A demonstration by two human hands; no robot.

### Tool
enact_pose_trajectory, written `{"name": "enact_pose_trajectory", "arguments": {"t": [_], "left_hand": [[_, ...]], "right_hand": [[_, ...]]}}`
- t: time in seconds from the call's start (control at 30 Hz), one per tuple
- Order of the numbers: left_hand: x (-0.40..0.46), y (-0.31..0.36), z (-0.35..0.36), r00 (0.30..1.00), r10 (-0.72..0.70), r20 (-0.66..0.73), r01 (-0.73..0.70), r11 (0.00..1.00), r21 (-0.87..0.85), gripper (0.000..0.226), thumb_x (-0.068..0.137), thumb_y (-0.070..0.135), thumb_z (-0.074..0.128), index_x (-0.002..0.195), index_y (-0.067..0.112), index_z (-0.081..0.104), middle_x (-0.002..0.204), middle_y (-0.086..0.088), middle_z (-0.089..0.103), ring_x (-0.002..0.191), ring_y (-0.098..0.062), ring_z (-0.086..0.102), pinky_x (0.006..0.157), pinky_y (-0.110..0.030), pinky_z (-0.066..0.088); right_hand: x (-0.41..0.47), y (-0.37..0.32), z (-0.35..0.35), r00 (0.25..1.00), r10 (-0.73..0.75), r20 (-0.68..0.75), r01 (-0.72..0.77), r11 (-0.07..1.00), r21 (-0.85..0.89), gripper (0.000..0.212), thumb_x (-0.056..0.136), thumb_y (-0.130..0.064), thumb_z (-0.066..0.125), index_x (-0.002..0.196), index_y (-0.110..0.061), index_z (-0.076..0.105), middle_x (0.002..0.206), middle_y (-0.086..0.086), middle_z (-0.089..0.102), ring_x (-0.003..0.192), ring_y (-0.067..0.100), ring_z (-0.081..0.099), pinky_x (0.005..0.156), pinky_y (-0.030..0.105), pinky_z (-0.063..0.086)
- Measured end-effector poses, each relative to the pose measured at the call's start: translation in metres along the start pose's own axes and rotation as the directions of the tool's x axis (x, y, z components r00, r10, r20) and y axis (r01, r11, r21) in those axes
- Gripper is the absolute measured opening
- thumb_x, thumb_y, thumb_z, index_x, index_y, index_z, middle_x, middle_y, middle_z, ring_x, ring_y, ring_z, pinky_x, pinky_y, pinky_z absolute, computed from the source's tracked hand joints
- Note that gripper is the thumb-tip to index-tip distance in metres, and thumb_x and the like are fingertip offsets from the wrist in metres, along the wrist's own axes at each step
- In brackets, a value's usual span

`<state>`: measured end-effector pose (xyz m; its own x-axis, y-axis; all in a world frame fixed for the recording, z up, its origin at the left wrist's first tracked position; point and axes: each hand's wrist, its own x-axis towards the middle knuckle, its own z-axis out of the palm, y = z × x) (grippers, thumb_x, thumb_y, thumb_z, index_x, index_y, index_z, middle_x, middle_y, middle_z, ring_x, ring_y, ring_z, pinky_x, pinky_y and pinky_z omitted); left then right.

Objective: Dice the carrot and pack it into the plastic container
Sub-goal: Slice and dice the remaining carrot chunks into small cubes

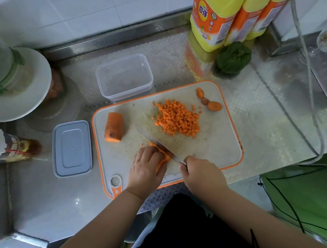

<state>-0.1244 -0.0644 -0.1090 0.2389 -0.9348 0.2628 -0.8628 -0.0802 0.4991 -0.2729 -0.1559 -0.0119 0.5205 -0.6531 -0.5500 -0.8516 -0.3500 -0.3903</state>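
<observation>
Fingertips (pixel 155 151) of left hand (pixel 147 168), curled onto orange carrot piece (pixel 164 158), risk nicks: steel knife blade (pixel 156 139), gripped by right hand (pixel 199 176), cuts just beside them.

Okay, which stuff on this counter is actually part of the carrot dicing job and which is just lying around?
Part of the job: diced carrot pile, carrot chunk, knife, cutting board, plastic container, lid.

Lying about: yellow bottles, leafy greens, sauce bottle, carrot end scraps.
</observation>
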Motion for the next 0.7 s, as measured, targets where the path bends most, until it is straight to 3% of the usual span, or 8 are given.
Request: {"name": "enact_pose_trajectory", "arguments": {"t": [0.17, 0.33, 0.47, 0.6, 0.7], "left_hand": [[-0.004, -0.004, 0.005, 0.999, -0.046, 0.028, 0.048, 0.997, -0.067, 0.017, 0.087, 0.022, 0.06, 0.084, 0.008, 0.069, 0.094, -0.008, 0.063, 0.097, -0.025, 0.053, 0.085, -0.034, 0.048], [-0.002, -0.007, 0.006, 0.999, -0.043, 0.001, 0.043, 0.993, -0.109, 0.016, 0.088, 0.022, 0.066, 0.083, 0.007, 0.069, 0.091, -0.007, 0.063, 0.094, -0.023, 0.054, 0.085, -0.03, 0.047], [-0.002, -0.008, 0.006, 1.0, -0.007, -0.006, 0.007, 0.996, -0.09, 0.014, 0.09, 0.02, 0.067, 0.084, 0.008, 0.069, 0.092, -0.006, 0.063, 0.092, -0.025, 0.055, 0.081, -0.035, 0.051], [-0.005, -0.008, 0.005, 1.0, 0.012, 0.001, -0.012, 0.999, -0.049, 0.007, 0.086, 0.016, 0.073, 0.084, 0.01, 0.07, 0.093, -0.004, 0.063, 0.088, -0.028, 0.058, 0.073, -0.038, 0.053], [-0.007, -0.006, -0.001, 1.0, 0.006, -0.008, -0.006, 1.0, -0.018, 0.009, 0.088, 0.02, 0.07, 0.086, 0.011, 0.072, 0.095, -0.006, 0.063, 0.091, -0.028, 0.059, 0.074, -0.035, 0.053]], "right_hand": [[-0.002, -0.002, 0.008, 0.998, 0.048, 0.027, -0.046, 0.996, -0.076, 0.023, 0.1, -0.03, 0.037, 0.097, -0.012, 0.051, 0.096, 0.011, 0.063, 0.092, 0.033, 0.061, 0.067, 0.035, 0.04], [0.011, -0.008, 0.016, 0.994, 0.087, 0.07, -0.08, 0.992, -0.096, 0.014, 0.098, -0.018, 0.041, 0.084, -0.018, 0.04, 0.095, 0.009, 0.063, 0.084, 0.03, 0.058, 0.065, 0.032, 0.037], [0.022, -0.007, 0.015, 0.996, 0.065, 0.067, -0.064, 0.998, -0.027, 0.023, 0.101, -0.03, 0.039, 0.091, -0.013, 0.05, 0.093, 0.012, 0.062, 0.089, 0.033, 0.059, 0.065, 0.032, 0.036], [0.027, 0.005, 0.004, 0.991, 0.063, 0.117, -0.072, 0.995, 0.072, 0.04, 0.1, -0.038, 0.043, 0.066, -0.017, 0.034, 0.066, 0.001, 0.045, 0.075, 0.028, 0.051, 0.063, 0.03, 0.032], [0.015, 0.006, 0.006, 0.996, 0.027, 0.082, -0.027, 1.0, 0.009, 0.034, 0.101, -0.037, 0.04, 0.075, -0.015, 0.038, 0.078, 0.006, 0.057, 0.085, 0.03, 0.058, 0.063, 0.029, 0.033]]}}
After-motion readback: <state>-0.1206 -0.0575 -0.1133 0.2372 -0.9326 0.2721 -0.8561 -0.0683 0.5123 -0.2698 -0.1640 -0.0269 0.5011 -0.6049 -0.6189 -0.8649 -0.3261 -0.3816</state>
